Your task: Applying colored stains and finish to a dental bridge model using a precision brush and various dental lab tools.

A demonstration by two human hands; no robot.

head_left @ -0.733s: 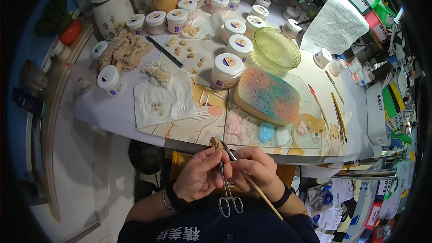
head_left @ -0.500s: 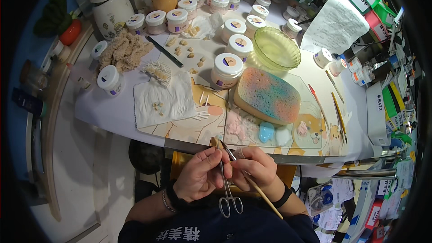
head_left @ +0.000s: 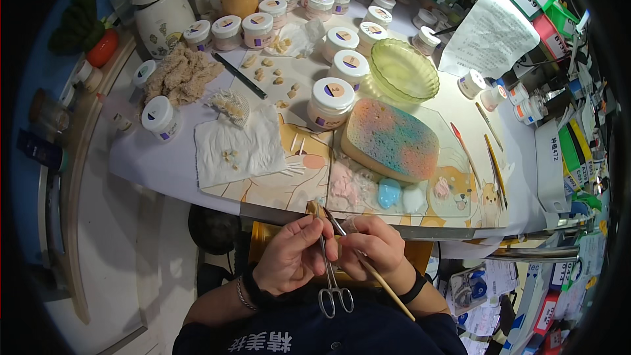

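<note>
Head view: left hand (head_left: 292,256) gripping the steel clamp forceps (head_left: 330,269), tips up at the table edge (head_left: 276,212), right hand (head_left: 374,250) pinching a thin wooden-handled brush (head_left: 384,284) to whatever tiny piece they are holding, too small to identify — likely mid-application, next dab needing a steady, light touch.

The table (head_left: 164,164) past the hands is bright and clear. Below the left hand (head_left: 289,260) it gets dark. Edges bend round, with black corners.
</note>
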